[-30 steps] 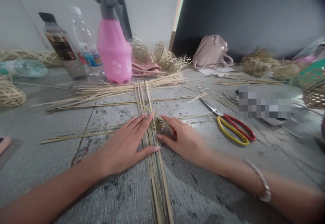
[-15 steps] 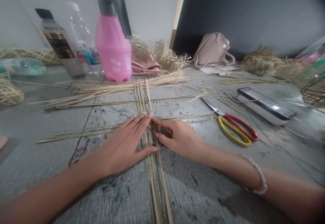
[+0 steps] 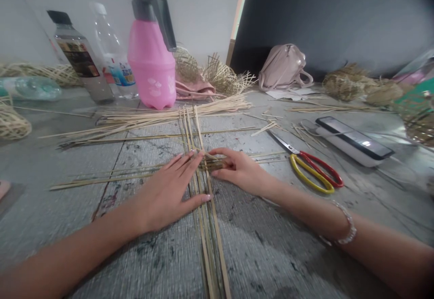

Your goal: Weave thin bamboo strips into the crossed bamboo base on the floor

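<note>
My left hand lies flat with fingers apart, pressing on long bamboo strips where they cross. Lengthwise bamboo strips run from under it towards me, and their far ends reach past the fingertips. Crosswise bamboo strips pass beneath the hand to both sides. My right hand is just right of the crossing, fingers curled, with a thin bamboo strip between thumb and fingers. Its index finger stretches towards the left fingertips. The exact grip is partly hidden.
Scissors with red and yellow handles lie at right, near a phone on a white block. Behind are a strip pile, a pink spray bottle, a dark-labelled bottle, a clear bottle and a bag.
My right hand has drawn back slightly to the right from the crossing, its index finger now straighter and its thumb higher. My left hand stays in place.
</note>
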`<state>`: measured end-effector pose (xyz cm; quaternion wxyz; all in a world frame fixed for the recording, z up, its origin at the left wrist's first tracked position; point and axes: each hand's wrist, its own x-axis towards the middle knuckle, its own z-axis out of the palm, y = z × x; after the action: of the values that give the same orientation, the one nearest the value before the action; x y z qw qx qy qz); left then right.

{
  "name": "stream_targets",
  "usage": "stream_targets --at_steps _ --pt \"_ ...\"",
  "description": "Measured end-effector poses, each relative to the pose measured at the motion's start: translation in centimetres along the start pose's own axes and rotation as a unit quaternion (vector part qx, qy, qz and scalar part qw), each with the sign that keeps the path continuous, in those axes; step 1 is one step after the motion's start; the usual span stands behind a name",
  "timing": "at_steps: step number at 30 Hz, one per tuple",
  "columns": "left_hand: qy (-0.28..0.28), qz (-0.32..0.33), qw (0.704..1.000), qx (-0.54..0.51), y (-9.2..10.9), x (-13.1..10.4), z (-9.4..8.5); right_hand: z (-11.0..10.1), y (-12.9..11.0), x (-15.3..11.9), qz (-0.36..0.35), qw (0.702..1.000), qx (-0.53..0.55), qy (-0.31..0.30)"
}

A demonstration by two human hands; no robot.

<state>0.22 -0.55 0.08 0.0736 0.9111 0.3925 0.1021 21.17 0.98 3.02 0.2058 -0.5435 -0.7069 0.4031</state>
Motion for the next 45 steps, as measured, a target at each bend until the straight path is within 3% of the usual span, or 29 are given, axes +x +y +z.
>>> stream_targets --at_steps 5,13,31,37,45 --pt "-0.009 -0.006 1.0 -0.003 0.0 0.0 0.0 -0.4 0.2 0.4 0.005 0.998 0.053 -0.029" --pt "0.007 0.001 1.0 -0.015 -0.1 0.1 0.2 -0.3 0.3 0.1 -0.023 0.999 0.014 -0.026" --pt "0.01 0.002 0.999 -0.031 0.1 0.0 -0.2 0.9 0.4 -0.4 -0.033 0.997 -0.059 0.036" --pt "-0.009 0.011 1.0 -0.022 0.1 0.1 -0.3 0.3 0.5 -0.4 -0.022 0.997 -0.023 0.065" --pt "0.0 -0.003 1.0 -0.03 0.2 -0.1 -0.4 0.4 0.7 -0.9 -0.058 0.972 -0.193 0.121"
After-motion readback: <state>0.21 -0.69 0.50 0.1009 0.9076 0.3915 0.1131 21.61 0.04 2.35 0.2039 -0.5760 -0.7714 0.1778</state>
